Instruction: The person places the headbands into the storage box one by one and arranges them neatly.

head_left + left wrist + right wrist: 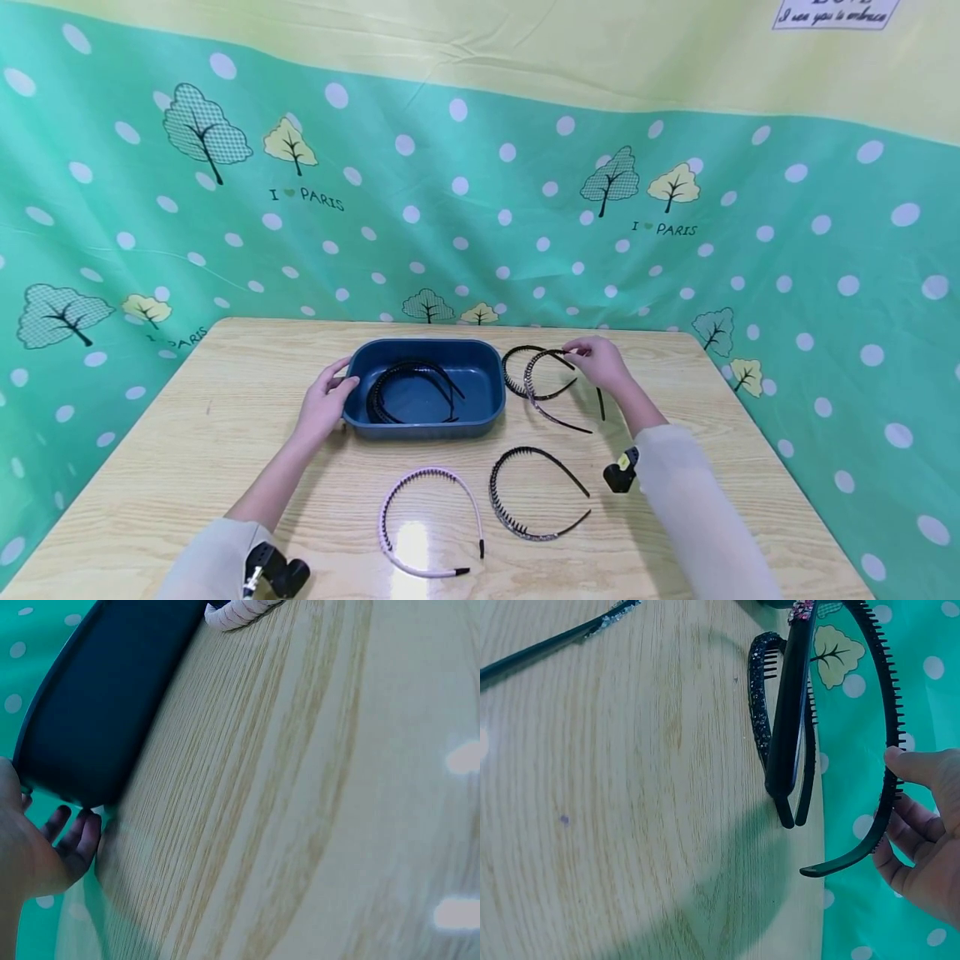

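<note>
My left hand [325, 404] grips the left end of a dark blue plastic bin [427, 431], thumb at the rim. Several black headbands [377, 392] lie together inside it. In the right wrist view, my right hand [926, 825] pinches a black toothed headband [892, 712] along one arm, with sparkly stones on its band. Seen from the head, this headband stands raised to the right of the bin. It overlaps another black headband [505, 373] with dark glitter, lying close to the bin's right wall.
Nearer the front of the wooden table [187, 500] lie a lilac headband [386, 517] with dark teeth and a black headband [495, 496] with a glittery band. A green dotted curtain [510, 217] hangs behind and beside the table.
</note>
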The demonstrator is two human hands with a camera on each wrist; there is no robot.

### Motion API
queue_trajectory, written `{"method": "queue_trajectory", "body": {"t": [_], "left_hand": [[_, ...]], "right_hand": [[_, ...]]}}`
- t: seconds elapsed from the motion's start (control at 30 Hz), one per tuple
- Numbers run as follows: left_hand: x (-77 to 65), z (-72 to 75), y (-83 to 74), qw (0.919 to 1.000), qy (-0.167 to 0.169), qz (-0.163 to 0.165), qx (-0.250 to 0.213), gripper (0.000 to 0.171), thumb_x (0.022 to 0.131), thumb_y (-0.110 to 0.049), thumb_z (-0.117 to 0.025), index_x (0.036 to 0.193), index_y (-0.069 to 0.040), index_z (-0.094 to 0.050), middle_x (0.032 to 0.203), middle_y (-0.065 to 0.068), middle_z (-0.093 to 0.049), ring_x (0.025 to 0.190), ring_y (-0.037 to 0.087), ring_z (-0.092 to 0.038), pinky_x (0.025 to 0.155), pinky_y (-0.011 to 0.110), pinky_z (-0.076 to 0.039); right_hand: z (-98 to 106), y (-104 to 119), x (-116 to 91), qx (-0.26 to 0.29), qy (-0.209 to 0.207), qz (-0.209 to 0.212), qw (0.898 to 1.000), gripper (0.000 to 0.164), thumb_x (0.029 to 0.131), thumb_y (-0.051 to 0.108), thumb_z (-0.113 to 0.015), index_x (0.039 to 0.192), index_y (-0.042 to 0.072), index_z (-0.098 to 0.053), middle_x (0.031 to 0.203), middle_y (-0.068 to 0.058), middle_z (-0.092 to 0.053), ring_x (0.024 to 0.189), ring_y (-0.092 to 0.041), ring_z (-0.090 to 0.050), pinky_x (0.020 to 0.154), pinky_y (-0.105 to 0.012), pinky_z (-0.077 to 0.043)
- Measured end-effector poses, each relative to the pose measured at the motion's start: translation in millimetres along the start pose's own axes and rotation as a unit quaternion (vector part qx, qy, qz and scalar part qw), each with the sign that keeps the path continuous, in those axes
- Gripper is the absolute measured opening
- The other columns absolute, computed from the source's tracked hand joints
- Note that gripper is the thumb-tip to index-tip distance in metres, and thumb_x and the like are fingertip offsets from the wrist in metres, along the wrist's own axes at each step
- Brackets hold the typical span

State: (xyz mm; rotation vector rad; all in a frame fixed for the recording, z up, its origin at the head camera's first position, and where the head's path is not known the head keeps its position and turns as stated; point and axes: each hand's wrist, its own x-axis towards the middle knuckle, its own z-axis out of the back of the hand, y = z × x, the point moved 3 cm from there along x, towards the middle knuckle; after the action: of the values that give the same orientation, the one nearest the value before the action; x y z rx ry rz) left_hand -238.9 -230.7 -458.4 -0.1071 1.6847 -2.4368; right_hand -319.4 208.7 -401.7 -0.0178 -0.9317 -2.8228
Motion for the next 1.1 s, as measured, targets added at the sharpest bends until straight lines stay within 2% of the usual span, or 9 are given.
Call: {"method": "queue_trajectory", "body": {"t": [0.23, 0.47, 0.8, 1.1], "left_hand": [[-0.1, -0.4, 0.3, 1.0, -0.003, 0.001, -0.002, 0.05, 0.097, -0.033, -0.047, 0.144, -0.021, -0.036, 0.127, 0.021, -0.052, 0.109, 0.03, -0.054, 0.074, 0.019, -0.046], [-0.2, -0.1, 0.4, 1.0, -0.004, -0.002, -0.001, 0.05, 0.097, -0.033, -0.047, 0.144, -0.021, -0.036, 0.127, 0.021, -0.053, 0.11, 0.03, -0.054, 0.076, 0.019, -0.044], [-0.4, -0.1, 0.4, 1.0, -0.005, -0.005, 0.002, 0.05, 0.097, -0.033, -0.047, 0.144, -0.021, -0.037, 0.126, 0.021, -0.054, 0.109, 0.029, -0.055, 0.075, 0.019, -0.045], [0.0, 0.4, 1.6, 1.0, -0.004, -0.004, 0.004, 0.05, 0.097, -0.034, -0.047, 0.144, -0.021, -0.036, 0.126, 0.021, -0.053, 0.11, 0.03, -0.054, 0.077, 0.02, -0.045]], "right_hand": [[-2, 2, 3, 0.0, -0.002, -0.003, 1.0, 0.025, 0.092, 0.019, -0.059, 0.112, 0.007, -0.066, 0.096, -0.013, -0.062, 0.082, -0.022, -0.055, 0.063, -0.028, -0.044], [-2, 9, 3, -0.002, -0.002, 0.001, 1.0, 0.026, 0.092, 0.018, -0.059, 0.114, 0.007, -0.066, 0.094, -0.013, -0.061, 0.078, -0.021, -0.054, 0.06, -0.028, -0.043], [-4, 19, 3, 0.006, -0.01, -0.002, 1.0, 0.025, 0.091, 0.019, -0.06, 0.112, 0.008, -0.067, 0.099, -0.014, -0.063, 0.084, -0.023, -0.055, 0.063, -0.028, -0.043], [-6, 24, 9, 0.011, -0.012, 0.003, 1.0, 0.024, 0.091, 0.021, -0.06, 0.111, 0.01, -0.068, 0.095, -0.013, -0.063, 0.08, -0.023, -0.055, 0.062, -0.028, -0.043]]}}
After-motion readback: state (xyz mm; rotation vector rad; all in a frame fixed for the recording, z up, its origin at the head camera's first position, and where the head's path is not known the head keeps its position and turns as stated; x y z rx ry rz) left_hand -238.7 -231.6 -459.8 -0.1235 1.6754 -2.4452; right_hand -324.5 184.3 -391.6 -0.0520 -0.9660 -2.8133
